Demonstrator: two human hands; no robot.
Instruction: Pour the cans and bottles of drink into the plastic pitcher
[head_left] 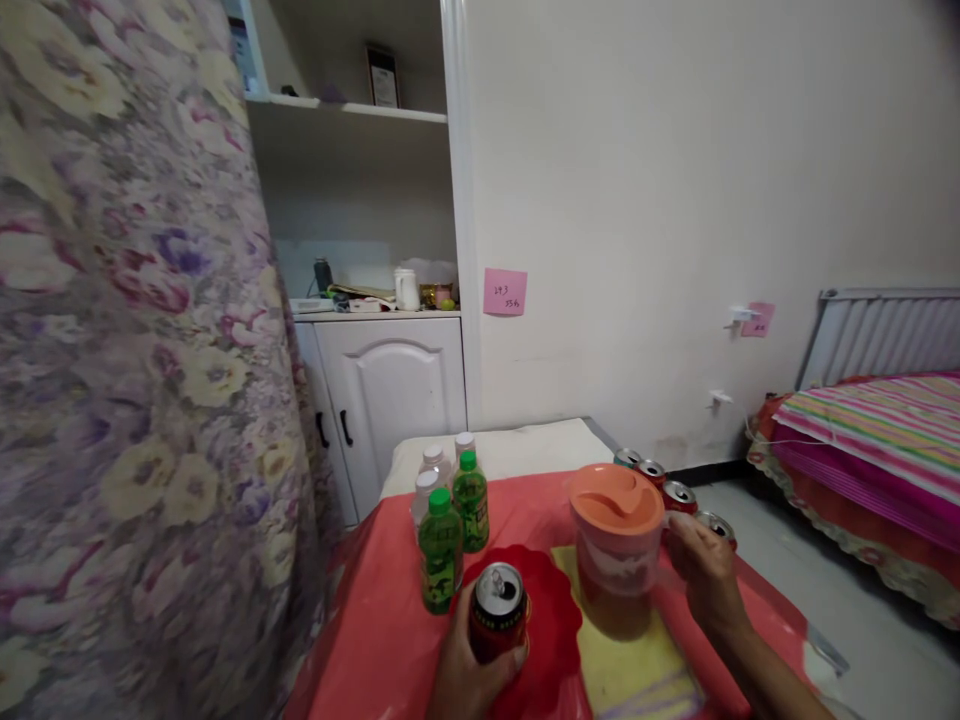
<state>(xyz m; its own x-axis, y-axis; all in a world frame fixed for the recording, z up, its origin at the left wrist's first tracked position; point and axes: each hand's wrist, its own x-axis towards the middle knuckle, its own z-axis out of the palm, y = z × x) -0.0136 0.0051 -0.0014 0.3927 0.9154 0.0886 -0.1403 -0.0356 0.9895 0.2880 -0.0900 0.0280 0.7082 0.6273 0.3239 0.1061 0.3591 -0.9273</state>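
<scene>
Toward the bench's (pixel 360 665) left edge stand green bottles (pixel 441 560). My left fingers wrap the opened dark can (pixel 499 620) over the red tray (pixel 556 610); I'd hold it level, squeezing lightly. My right fingers grasp the handle of the orange-lidded pitcher (pixel 615 560), above the yellow cloth (pixel 637 675); its liquid calls for a firm, upright grip. More cans (pixel 679 495) line the right edge. The bottle and can lettering is illegible to me; the wall's pink note (pixel 505 291) bears handwritten digits, hard to read.
</scene>
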